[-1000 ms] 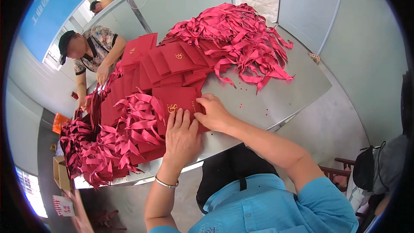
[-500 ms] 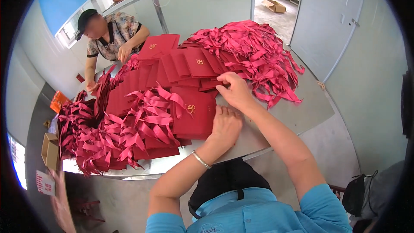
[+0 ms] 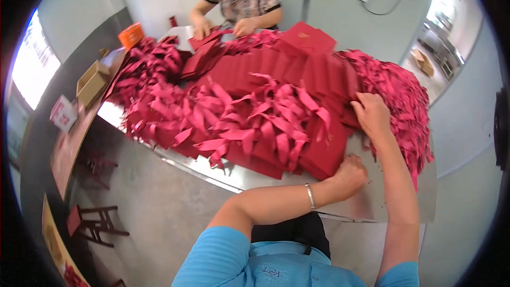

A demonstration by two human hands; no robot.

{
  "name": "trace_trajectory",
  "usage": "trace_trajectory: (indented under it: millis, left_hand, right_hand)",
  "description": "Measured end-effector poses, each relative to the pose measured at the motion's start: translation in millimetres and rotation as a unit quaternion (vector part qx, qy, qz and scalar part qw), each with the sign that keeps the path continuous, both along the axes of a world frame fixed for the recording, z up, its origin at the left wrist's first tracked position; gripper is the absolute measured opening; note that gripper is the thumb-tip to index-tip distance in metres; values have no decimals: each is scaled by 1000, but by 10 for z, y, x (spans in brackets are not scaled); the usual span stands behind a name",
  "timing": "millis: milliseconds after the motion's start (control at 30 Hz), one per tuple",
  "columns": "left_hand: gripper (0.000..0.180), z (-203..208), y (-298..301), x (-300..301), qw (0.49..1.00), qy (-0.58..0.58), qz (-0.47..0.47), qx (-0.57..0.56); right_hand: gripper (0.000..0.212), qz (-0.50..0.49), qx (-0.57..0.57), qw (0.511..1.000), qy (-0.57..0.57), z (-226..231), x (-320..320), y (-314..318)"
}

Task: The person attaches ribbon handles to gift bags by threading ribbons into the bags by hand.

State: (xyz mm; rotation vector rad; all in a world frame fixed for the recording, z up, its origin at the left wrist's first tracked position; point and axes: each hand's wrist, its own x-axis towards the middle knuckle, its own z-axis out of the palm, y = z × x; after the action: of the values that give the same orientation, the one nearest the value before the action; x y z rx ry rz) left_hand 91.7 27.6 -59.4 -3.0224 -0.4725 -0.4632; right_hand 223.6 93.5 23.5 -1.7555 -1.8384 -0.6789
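Flat red paper bags (image 3: 325, 137) with a gold emblem lie stacked at the table's near side, partly covered by loops of pinkish-red ribbon (image 3: 255, 122). My left hand (image 3: 349, 176), a silver bangle at its wrist, rests beside the near stack's right edge with its fingers curled in; whatever they may hold is hidden. Farther away, my right hand (image 3: 373, 117) touches the right edge of the overlapping row of red bags (image 3: 297, 69). Its thumb and forefinger are apart, and nothing shows between them.
A large heap of ribbons (image 3: 401, 101) lies right of my right hand. Across the metal table (image 3: 212, 172), a person (image 3: 239, 2) handles red bags. To the left are an orange packet (image 3: 131, 35), a cardboard box (image 3: 93, 84) and a wooden stool (image 3: 98, 226).
My view has swung left, so the table and both hands appear farther right. My left hand's fingers, flatter on the stack's edge before, are now curled. My right hand stays by the row of bags.
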Motion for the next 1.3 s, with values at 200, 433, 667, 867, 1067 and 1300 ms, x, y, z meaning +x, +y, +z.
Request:
trace_trajectory:
  millis: [200, 433, 667, 867, 1067, 1300]
  left_hand:
    - [25, 22, 73, -87, 999, 13, -12, 31]
    - [27, -64, 191, -93, 980, -116, -71, -142]
    - [45, 88, 173, -82, 898, -299, -105, -307]
    - [43, 154, 126, -94, 692, -396, -77, -598]
    - [31, 338, 286, -122, 448, -397, -101, -794]
    - [20, 276, 238, -104, 394, -351, -111, -842]
  right_hand:
    - [12, -78, 52, 992, -86, 169, -69, 107]
    - [21, -85, 117, 989, 10, 419, 185, 223]
    - [18, -77, 224, 954, 182, 568, 641, -128]
    - [20, 24, 187, 804, 563, 395, 374, -733]
    - [15, 67, 146, 733, 661, -27, 230, -1419]
    - [31, 93, 155, 761, 623, -168, 206, -1814]
